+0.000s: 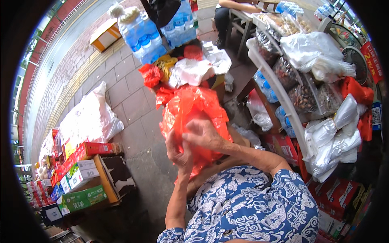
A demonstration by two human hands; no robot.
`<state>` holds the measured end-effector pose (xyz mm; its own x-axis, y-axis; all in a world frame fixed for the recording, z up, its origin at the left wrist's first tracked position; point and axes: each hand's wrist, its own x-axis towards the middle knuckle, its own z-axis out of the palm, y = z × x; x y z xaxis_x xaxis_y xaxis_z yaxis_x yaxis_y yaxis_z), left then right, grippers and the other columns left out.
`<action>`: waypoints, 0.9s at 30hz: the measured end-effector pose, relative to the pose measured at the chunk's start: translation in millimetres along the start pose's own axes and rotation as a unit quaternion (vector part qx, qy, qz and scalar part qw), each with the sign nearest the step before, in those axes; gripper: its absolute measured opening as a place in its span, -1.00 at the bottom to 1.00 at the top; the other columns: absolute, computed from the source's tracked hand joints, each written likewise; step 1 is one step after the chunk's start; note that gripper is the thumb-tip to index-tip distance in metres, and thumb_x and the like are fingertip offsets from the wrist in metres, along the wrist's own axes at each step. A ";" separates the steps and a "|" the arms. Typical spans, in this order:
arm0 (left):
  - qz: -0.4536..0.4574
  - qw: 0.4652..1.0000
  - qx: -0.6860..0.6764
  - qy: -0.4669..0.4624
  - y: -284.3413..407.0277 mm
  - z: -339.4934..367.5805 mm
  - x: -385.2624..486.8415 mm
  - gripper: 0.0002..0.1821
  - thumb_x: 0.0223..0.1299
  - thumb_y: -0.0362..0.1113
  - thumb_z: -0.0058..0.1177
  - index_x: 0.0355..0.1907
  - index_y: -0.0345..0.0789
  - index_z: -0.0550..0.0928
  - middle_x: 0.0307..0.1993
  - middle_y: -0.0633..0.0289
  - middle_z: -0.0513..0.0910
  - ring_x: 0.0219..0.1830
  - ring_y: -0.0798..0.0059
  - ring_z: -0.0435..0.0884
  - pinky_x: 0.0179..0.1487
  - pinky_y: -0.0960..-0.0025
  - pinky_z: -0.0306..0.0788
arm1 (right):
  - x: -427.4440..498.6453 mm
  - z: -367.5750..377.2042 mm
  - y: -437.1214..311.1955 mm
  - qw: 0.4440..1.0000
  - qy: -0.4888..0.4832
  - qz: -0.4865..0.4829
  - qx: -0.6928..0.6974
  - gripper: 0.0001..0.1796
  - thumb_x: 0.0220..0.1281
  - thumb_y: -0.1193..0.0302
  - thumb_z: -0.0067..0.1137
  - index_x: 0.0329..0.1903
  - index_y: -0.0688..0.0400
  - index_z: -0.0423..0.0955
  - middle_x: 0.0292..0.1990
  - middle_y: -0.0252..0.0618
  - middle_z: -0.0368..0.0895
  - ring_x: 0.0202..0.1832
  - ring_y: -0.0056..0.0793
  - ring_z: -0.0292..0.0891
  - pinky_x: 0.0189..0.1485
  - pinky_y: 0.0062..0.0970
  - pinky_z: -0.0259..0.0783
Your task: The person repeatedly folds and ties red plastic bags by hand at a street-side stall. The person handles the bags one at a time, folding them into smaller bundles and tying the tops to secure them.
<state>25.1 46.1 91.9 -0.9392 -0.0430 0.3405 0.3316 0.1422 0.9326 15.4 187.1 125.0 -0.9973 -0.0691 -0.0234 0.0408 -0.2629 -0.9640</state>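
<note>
Red plastic bags (194, 103) lie spread over my lap, their film thin, creased and shiny. My left hand (179, 152) is raised over them, pinching a bit of the red film between thumb and fingers. Close against it, my right hand (203, 133) has curled fingers, and its fingertips meet the left ones at the film. The exact edge gripped is hidden behind the fingers. Just beyond the red film sits a heap of crumpled white plastic bags (194, 71), with a yellow bag (165, 65) and another red bag (151, 75) beside it.
Shrink-wrapped water bottles (142, 38) stand ahead. To the left, stacked cartons (80, 174) sit near a white plastic sheet (88, 118). On the right, a white-edged rack (281, 91) holds bagged dried goods (304, 97) and plastic bags (332, 136). A person (237, 6) sits at a table beyond.
</note>
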 end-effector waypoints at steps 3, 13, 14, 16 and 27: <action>-0.014 1.000 -0.024 0.000 3.9 -1.2 -0.1 -0.42 0.23 -0.72 -0.06 0.34 -0.47 0.36 0.25 0.08 0.48 0.27 0.38 0.50 0.33 0.35 0.40 | -4.4 -4.0 -10.9 0.997 -0.030 0.060 0.028 -0.75 0.41 0.37 0.21 -0.03 0.28 0.49 -0.28 -0.38 0.60 -0.31 -0.68 0.55 -0.34 -0.60 0.53; -0.056 0.995 -0.073 0.032 7.8 -4.4 1.1 -0.43 0.21 -0.73 -0.09 0.32 -0.46 0.37 0.19 0.08 0.51 0.19 0.39 0.58 0.25 0.38 0.48 | -7.7 -1.5 -3.3 0.997 -0.063 0.021 0.032 -0.70 0.37 0.54 0.18 0.11 0.30 0.47 -0.11 -0.28 0.61 -0.08 -0.54 0.57 -0.12 -0.50 0.60; -0.053 0.995 -0.076 0.032 8.0 -2.3 2.9 -0.43 0.22 -0.73 -0.08 0.32 -0.46 0.37 0.19 0.09 0.52 0.19 0.39 0.58 0.24 0.38 0.49 | -6.1 -3.2 -4.8 0.997 -0.065 0.026 0.033 -0.70 0.35 0.57 0.17 0.11 0.31 0.47 -0.10 -0.28 0.61 -0.07 -0.54 0.57 -0.10 -0.50 0.60; -0.053 0.997 -0.053 0.032 7.9 -8.0 -1.0 -0.45 0.25 -0.70 -0.07 0.32 -0.47 0.36 0.19 0.07 0.52 0.19 0.38 0.58 0.26 0.36 0.47 | -9.2 0.1 -9.0 0.995 -0.069 0.055 0.044 -0.71 0.34 0.60 0.15 0.10 0.32 0.49 -0.07 -0.26 0.63 -0.05 -0.52 0.57 -0.09 -0.48 0.60; -0.081 0.992 -0.100 0.007 8.1 -1.4 -4.9 -0.31 0.23 -0.47 0.30 0.37 -0.44 0.30 0.30 0.07 0.37 0.32 0.37 0.40 0.38 0.34 0.33 | -9.8 -8.4 -10.1 0.993 -0.091 0.078 0.017 -0.59 0.36 0.61 -0.09 0.23 0.39 0.44 0.00 -0.19 0.61 -0.08 -0.50 0.63 0.07 -0.47 0.58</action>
<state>32.5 46.1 98.0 -0.9807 -0.0622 0.1851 0.1891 -0.0670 0.9797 24.2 198.5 132.7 -0.9518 -0.2823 -0.1197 0.1982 -0.2686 -0.9427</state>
